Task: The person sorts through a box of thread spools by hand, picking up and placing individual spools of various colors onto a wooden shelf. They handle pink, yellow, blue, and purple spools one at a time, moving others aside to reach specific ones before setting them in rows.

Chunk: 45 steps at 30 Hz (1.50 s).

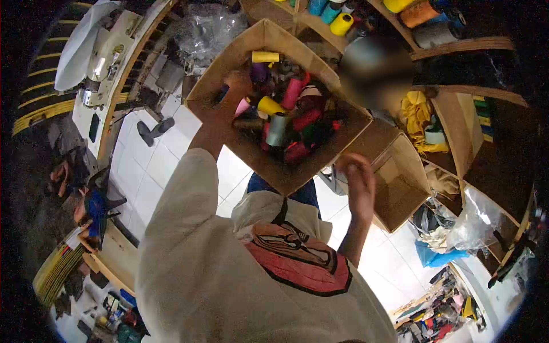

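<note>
A cardboard box point(337, 137) holds several thread spools in red, pink, yellow and purple, with a pale grey-green spool point(277, 130) near the middle. My left hand point(235, 90) is inside the box by its left wall, beside a pink spool point(242, 107); its fingers are dark and blurred, so any hold is unclear. Outside the box, near its lower right side, my right hand point(357, 176) has its fingers extended and slightly bent, with nothing visible in them.
Another cardboard box point(403, 183) stands at the right. Shelves point(457, 47) with thread cones and yellow cloth point(416, 117) are at the upper right. A sewing machine point(106, 60) is at the upper left, and a sandal point(154, 131) lies on the tiled floor.
</note>
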Each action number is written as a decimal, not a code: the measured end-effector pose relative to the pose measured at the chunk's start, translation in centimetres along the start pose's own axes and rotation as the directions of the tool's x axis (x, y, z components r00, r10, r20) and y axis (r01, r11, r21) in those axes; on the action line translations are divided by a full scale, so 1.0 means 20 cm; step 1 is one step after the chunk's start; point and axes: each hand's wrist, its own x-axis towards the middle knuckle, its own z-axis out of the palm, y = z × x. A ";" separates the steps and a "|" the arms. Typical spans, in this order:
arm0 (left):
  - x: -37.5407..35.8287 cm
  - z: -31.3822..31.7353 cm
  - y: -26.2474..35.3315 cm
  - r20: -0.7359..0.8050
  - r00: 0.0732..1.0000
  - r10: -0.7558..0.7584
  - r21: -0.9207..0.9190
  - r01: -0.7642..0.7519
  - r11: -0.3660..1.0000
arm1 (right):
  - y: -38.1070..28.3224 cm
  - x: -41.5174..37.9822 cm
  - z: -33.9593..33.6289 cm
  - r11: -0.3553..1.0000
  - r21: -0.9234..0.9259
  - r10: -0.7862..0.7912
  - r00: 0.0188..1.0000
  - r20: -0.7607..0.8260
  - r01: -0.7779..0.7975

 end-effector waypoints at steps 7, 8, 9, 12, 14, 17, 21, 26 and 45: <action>-0.16 0.14 -0.32 0.095 0.995 -0.012 -0.261 0.036 0.965 | 0.49 0.84 0.49 0.931 -0.248 -0.118 0.861 0.495 0.270; -0.23 0.08 -0.32 0.043 0.999 -0.020 -0.291 0.031 0.956 | 0.63 1.01 0.52 0.882 -0.244 -0.228 0.820 0.525 0.402; -0.33 -0.04 -0.30 -0.013 1.000 -0.026 -0.319 0.020 0.948 | 0.70 1.14 0.56 0.783 -0.434 -0.239 0.860 0.450 0.445; -0.56 -0.32 -0.23 -0.066 0.995 -0.070 -0.401 0.038 0.915 | 0.66 1.32 0.71 0.444 -0.774 -0.260 0.892 0.370 0.451; -0.65 -0.40 -0.20 -0.245 0.960 -0.134 -0.628 -0.052 0.776 | 0.61 1.41 0.79 0.267 -0.879 -0.210 0.914 0.348 0.396; -0.87 -0.60 -0.14 -0.297 0.942 -0.158 -0.822 -0.168 0.544 | 0.74 1.67 0.85 0.098 -0.941 -0.198 0.932 0.302 0.325; -1.09 -0.67 -0.08 -0.225 0.954 -0.197 -0.948 -0.168 0.272 | 1.02 1.92 0.84 -0.090 -0.895 0.023 0.900 0.436 0.436; -1.23 -0.63 -0.03 -0.135 0.965 -0.224 -0.987 -0.110 0.121 | 0.84 1.78 0.86 -0.065 -0.932 -0.037 0.933 0.359 0.356; -1.36 -0.67 0.20 -0.349 0.937 0.031 -0.882 -0.339 0.328 | 0.17 0.91 0.23 0.769 -0.519 -0.275 0.926 0.258 0.373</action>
